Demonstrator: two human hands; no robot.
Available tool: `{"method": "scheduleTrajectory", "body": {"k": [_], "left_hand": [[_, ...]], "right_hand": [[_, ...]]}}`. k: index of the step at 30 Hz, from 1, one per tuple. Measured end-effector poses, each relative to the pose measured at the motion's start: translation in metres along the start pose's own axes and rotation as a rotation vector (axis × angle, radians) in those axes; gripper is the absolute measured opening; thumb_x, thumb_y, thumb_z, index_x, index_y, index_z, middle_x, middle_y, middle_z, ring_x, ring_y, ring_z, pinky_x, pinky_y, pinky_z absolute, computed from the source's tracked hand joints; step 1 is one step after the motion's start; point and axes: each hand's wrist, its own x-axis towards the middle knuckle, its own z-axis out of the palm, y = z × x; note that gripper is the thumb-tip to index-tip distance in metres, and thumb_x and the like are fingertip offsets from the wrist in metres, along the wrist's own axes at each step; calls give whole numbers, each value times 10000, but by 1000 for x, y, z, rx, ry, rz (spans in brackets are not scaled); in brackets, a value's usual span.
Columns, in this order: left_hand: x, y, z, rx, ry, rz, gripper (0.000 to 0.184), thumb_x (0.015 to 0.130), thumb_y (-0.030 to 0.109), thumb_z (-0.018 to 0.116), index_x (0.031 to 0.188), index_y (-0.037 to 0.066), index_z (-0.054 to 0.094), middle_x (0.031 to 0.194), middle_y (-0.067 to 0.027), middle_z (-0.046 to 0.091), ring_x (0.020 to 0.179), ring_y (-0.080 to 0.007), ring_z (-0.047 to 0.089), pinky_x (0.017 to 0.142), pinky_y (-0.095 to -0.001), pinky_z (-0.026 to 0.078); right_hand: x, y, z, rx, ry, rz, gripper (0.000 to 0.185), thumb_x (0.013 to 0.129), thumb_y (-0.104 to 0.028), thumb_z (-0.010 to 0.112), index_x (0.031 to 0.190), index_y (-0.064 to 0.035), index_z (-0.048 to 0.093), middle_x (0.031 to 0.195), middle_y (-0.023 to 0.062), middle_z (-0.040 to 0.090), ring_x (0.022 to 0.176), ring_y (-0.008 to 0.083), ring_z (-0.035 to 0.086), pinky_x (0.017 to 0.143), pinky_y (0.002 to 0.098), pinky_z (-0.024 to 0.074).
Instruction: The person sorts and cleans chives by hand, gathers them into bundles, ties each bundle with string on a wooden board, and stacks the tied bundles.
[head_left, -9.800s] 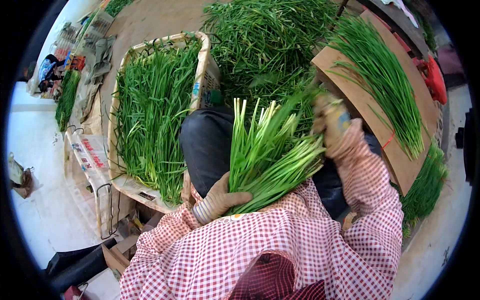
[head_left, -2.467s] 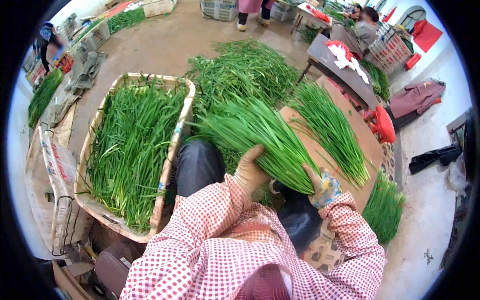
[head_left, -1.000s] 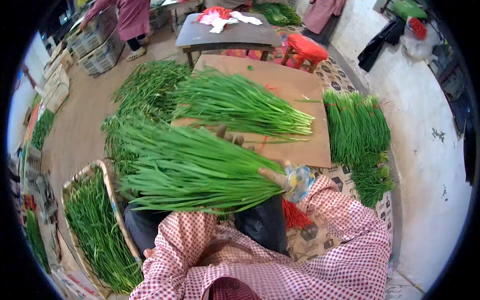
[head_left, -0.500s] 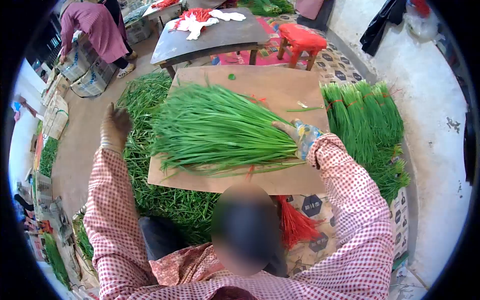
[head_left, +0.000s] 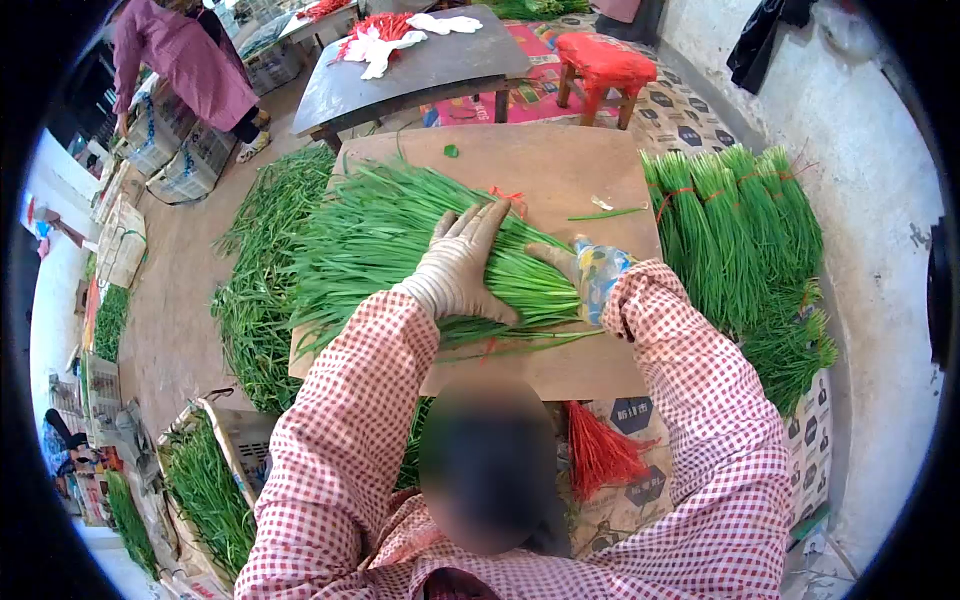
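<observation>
A large bunch of garlic chives [head_left: 380,230] lies across a brown board [head_left: 520,375], leaves to the left and pale stem ends to the right. My left hand [head_left: 460,265], in a light glove, lies over the middle of the bunch, fingers stretched out, thumb apart on the near side. At the stem ends my right hand [head_left: 585,275], gloved with a blue and yellow patterned cuff, is closed round the bunch; some of its fingers are hidden. Red ties [head_left: 510,200] lie at the bunch's far side. A loose chive stalk [head_left: 608,214] rests behind my right hand.
Tied chive bundles [head_left: 735,225] stand at the right along the wall. Loose leaves [head_left: 265,280] cover the floor at left. Red ties [head_left: 600,450] hang at the board's near edge. Beyond are a grey table [head_left: 430,75], a red stool [head_left: 605,62] and a bending person [head_left: 185,65].
My left hand has come from the left, off the board, rightward onto the middle of the chives. My right hand keeps hold of the stem ends. The view has shifted slightly.
</observation>
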Motion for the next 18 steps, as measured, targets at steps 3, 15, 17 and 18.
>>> {"method": "scheduleTrajectory", "body": {"k": [3, 15, 17, 18], "left_hand": [[0, -1, 3, -38, -17, -31, 1383, 413, 488, 898, 1487, 25, 160, 1460, -241, 349, 1409, -364, 258, 1166, -476, 156], [-1, 2, 6, -12, -68, -71, 1357, 437, 497, 886, 1489, 43, 158, 1427, -207, 411, 1391, -348, 303, 1153, -505, 172], [-2, 4, 5, -4, -45, -61, 1362, 435, 501, 884, 1490, 45, 154, 1429, -203, 409, 1388, -349, 305, 1149, -514, 174], [-3, 5, 5, -4, -57, -69, 1371, 427, 503, 886, 1491, 46, 151, 1433, -200, 403, 1387, -350, 305, 1147, -519, 174]], "right_hand": [[-1, -2, -3, 0, -10, -2, 995, 668, -15, 711, 1484, -353, 251, 1431, 231, 373, 1148, 391, 567, 908, 412, 527], [-20, -37, -7, -163, 539, -135, 596, 804, -467, 655, 1275, -118, 545, 1169, 189, 567, 1062, 367, 562, 930, 473, 448], [-3, -48, 18, -66, 642, -135, 469, 814, -410, 653, 1164, -102, 602, 1105, 156, 594, 1002, 346, 570, 888, 470, 457], [4, -46, 32, -81, 660, -122, 469, 814, -410, 653, 1164, -102, 602, 1105, 156, 594, 1002, 346, 570, 888, 470, 457]]}}
